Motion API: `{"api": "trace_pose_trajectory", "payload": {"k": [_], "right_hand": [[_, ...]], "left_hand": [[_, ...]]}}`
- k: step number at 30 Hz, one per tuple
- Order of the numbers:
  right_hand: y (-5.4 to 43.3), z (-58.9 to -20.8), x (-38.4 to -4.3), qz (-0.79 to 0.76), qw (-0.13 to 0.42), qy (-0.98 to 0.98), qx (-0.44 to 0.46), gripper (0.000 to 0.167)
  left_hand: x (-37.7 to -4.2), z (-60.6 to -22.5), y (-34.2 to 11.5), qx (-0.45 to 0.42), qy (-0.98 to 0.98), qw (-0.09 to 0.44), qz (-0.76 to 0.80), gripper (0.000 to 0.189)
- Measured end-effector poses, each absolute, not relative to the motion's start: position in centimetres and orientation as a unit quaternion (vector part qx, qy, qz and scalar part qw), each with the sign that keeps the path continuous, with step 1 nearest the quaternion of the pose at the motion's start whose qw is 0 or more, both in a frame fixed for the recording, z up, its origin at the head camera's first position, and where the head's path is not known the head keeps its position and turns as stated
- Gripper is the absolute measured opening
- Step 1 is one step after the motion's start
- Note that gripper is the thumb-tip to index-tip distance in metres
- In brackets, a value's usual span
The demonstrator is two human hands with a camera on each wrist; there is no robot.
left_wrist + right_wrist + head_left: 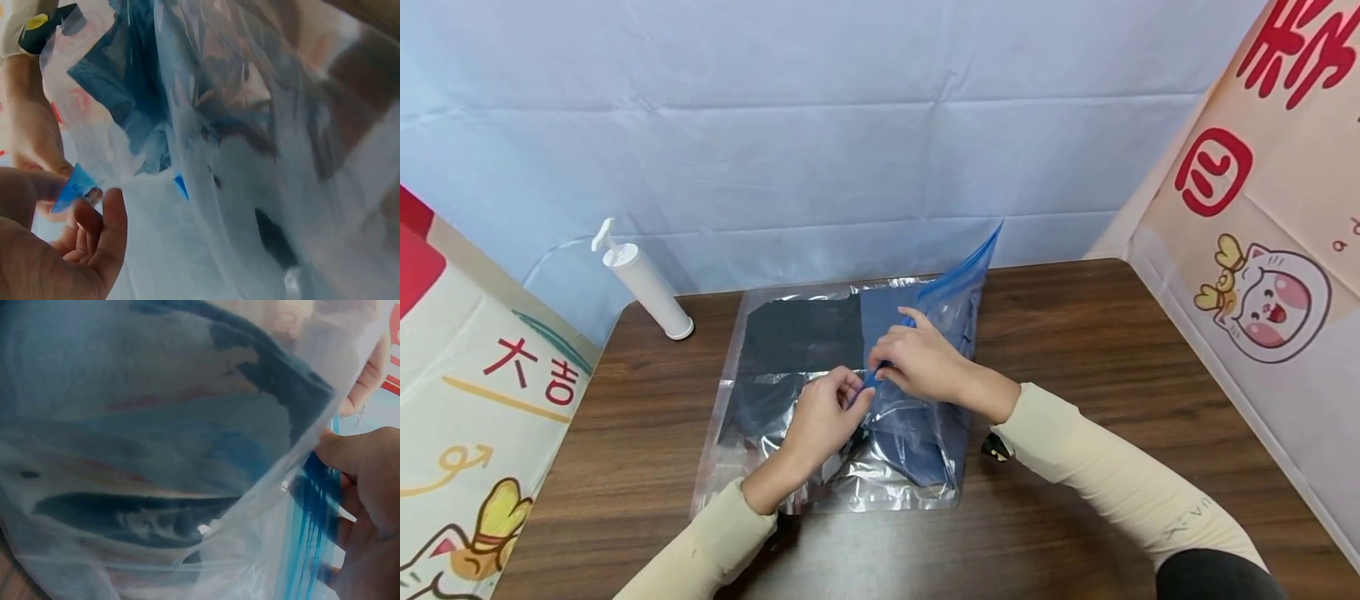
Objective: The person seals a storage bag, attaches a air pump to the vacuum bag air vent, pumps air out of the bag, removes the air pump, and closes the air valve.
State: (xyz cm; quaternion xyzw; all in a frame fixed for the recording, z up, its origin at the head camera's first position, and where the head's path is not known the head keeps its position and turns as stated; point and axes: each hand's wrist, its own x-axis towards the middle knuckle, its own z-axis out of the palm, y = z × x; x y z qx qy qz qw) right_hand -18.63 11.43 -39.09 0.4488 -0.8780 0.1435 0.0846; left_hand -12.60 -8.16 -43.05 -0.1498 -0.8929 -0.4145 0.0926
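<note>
A clear plastic zip bag (898, 497) with dark folded fabric (801, 333) inside lies on the table. Its blue zip strip (962, 271) rises at the far right corner and runs down toward both hands. My left hand (823, 417) pinches the strip between thumb and fingers near the bag's middle. Just beyond it, my right hand (925, 362) grips the same strip, little finger raised. The left wrist view shows a blue end of the strip (76, 186) between the left fingertips. In the right wrist view, the ridged zip (307, 531) passes along the right fingers.
A white hand pump (651, 292) stands at the back left of the brown wooden table (1075, 333). Behind it hangs a pale blue cloth (820, 167). Printed panels with cartoon figures (1273, 304) flank both sides.
</note>
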Motion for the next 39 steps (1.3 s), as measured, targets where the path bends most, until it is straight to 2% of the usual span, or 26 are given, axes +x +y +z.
{"api": "trace_pose_trajectory", "payload": {"k": [4,17,29,33,39], "right_hand": [[11.4,-39.1,-18.6,0.149,0.088,-0.88,0.443,0.005],[11.4,-39.7,-18.9,0.167,0.068,-0.866,0.466,0.004],[11.7,-40.4,-18.9,0.166,0.115,-0.85,0.487,0.005],[11.8,-40.3,-18.9,0.174,0.121,-0.853,0.476,0.006],[11.9,-39.8,-19.2,0.171,0.086,-0.86,0.474,0.01]], "left_hand": [[-12.3,-42.9,-8.5,-0.137,-0.892,0.08,-0.424,0.009],[-12.2,-43.9,-8.5,-0.178,-0.908,0.123,-0.359,0.011],[-12.2,-43.9,-7.8,-0.175,-0.9,0.18,-0.356,0.01],[-12.4,-43.5,-7.8,-0.173,-0.892,0.165,-0.383,0.005],[-12.8,-43.4,-7.8,-0.17,-0.889,0.131,-0.404,0.006]]}}
